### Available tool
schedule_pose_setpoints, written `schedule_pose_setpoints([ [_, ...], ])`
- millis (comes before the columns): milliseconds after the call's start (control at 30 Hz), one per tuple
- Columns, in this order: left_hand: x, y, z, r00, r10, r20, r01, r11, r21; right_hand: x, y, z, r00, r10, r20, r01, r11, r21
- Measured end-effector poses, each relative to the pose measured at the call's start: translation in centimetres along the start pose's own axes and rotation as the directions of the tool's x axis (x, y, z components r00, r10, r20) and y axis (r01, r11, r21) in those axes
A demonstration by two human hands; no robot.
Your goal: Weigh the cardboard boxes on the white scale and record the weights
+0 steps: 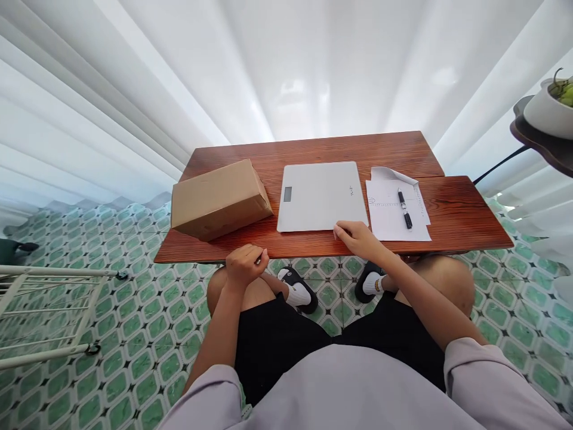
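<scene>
A flat white digital scale [320,200] lies in the middle of the wooden table [313,246], its small grey display at the left end. My right hand [357,239], loosely curled, rests at the scale's near right corner, fingertips bent down by the edge. I see nothing held in it. At the table's front edge, above my knee, my left hand [245,263] is folded into a loose fist with nothing visible inside. The closed brown cardboard box [217,206] is the thing nearest to it, standing tilted left of the scale.
Right of the scale are sheets of paper [385,221] with a black pen [404,209] on top. White curtains [295,71] hang behind the table. A white metal rack [54,310] stands on the floor at left; a plant pot [550,110] sits on a dark stand at right.
</scene>
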State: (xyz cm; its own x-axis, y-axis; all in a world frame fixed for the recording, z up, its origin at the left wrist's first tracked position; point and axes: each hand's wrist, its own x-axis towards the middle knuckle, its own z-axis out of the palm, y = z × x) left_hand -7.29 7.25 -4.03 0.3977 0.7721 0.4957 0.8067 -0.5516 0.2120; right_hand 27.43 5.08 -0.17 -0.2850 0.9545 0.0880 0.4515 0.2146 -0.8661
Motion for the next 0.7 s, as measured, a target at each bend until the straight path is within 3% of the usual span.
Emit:
schedule_pose_setpoints([
  [467,0.5,1.7,-0.4,0.994,0.087,-0.070,-0.092,0.993,-0.077,-0.1,-0.3,1.5,0.999,-0.013,0.047,0.017,0.995,-0.095],
  [700,0.6,0.5,-2.0,0.987,0.003,-0.158,-0.023,0.992,-0.121,1.8,-2.6,2.7,0.998,-0.070,0.008,0.071,0.991,-0.111],
])
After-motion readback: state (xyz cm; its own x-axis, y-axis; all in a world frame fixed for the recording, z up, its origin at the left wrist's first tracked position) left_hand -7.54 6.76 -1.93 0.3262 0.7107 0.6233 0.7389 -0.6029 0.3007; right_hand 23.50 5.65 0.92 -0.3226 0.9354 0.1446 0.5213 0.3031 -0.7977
